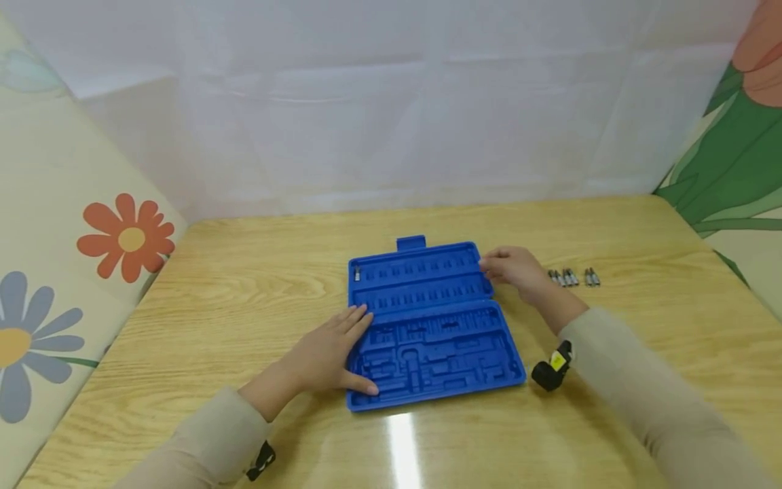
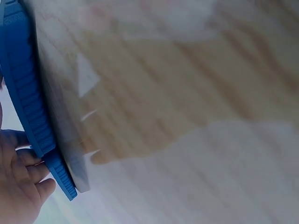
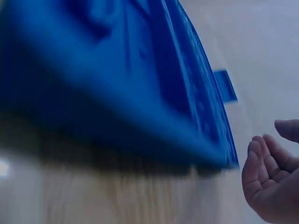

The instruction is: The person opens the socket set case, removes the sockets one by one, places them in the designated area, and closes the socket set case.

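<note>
A blue plastic tool case (image 1: 455,387) lies open flat on the table, its moulded slots facing up. One small silver-and-dark bit (image 1: 357,274) stands in the top left slot of the far half. My left hand (image 1: 326,350) rests on the case's left edge, fingers extended over the rim and thumb near the front corner. Beside the far half's right edge is my right hand (image 1: 516,272); in the right wrist view its fingers (image 3: 261,163) curve loosely, thumb apart, with nothing visible between them. Several similar bits (image 1: 563,278) lie on the table right of that hand.
Two more bits (image 1: 592,277) lie slightly apart at the right. The case's latch tab (image 1: 411,243) sticks out at the far side. A white sheet (image 1: 391,122) hangs behind the wooden table (image 1: 256,272), with flower-patterned panels (image 1: 36,204) at both sides.
</note>
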